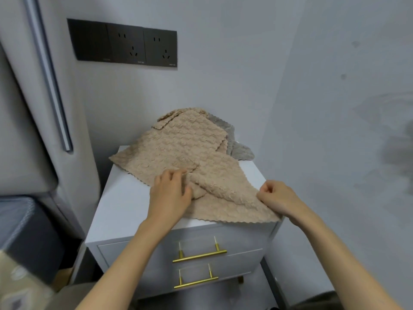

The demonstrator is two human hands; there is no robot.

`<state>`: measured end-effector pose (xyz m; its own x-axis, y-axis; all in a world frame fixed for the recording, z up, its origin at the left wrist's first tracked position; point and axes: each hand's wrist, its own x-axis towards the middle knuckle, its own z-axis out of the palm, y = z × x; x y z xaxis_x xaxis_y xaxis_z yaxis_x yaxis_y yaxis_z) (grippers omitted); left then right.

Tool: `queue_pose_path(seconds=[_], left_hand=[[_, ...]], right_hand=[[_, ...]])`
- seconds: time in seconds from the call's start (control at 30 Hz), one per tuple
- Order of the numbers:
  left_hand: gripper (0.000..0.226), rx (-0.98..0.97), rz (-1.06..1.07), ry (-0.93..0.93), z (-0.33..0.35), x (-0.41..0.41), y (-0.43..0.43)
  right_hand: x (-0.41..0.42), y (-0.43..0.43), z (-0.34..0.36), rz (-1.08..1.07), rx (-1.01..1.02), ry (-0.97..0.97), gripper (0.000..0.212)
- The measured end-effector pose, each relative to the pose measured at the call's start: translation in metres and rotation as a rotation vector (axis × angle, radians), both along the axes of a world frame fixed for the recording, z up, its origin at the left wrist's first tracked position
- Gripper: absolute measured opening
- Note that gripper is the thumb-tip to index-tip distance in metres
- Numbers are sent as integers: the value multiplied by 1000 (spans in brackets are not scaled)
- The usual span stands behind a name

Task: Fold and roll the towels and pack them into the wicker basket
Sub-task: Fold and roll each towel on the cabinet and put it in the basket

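I had the top beige towel (214,175) spread over the white nightstand (125,198) because that flat top was the only clear working surface in view, and a fold needs something firm under the cloth. It lay at a slant, its near edge hanging just past the front lip above the two drawers with brass handles (199,256). Behind it a second beige towel (178,139) sat heaped against the wall, with a grey towel (239,148) peeking out beneath on the far right; I judged those were waiting their turn. No wicker basket showed anywhere in the picture, so packing was not yet at hand.

My left hand (171,193) reached in from below, wrist nearly straight, palm down. Its fingers were curled and closed on a raised ridge of cloth near the towel's middle, the thumb tucked against the fold, apparently to gather or lift that crease. My right hand (276,198) came in from the right with the forearm angled across the corner of the nightstand. Its fingers were bunched tight, pinching the towel's right-hand edge between thumb and forefingers, knuckles up.

I read the two grips as working together: one hand anchoring the edge taut while the other drew the middle over, so the fold would lie straight rather than bunch. The fluffy weave looked likely to slip and rumple.
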<state>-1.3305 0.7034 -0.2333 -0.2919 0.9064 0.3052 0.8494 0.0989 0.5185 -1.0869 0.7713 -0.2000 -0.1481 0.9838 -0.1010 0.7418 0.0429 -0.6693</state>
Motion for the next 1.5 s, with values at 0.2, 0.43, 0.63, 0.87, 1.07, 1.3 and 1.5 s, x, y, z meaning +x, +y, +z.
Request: queue_pose_path(seconds=[0.2,0.43,0.63,0.87,1.07,1.3,1.5], left_hand=[[76,-232,98,-261,-6,-10,5],[80,-213,136,-543,-3,-7,14],[21,-167,85,-692,-5,-15,17],[39,-3,93,-836,14,-19,7],[36,96,58,-1168,26,-27,0],[35,-163,-87,-1253,27,-33,-7],[58,34,-70,-951,19,-35,-9]], right_hand=[[12,3,-11,30,-147,-160,18],[1,19,-26,-86,-102,42,59],[-6,33,-29,-103,-132,122,30],[3,23,-6,-115,-57,510,26],[19,11,12,-139,89,810,20],[26,6,7,-189,114,827,7],[37,-1,5,-117,213,822,31]])
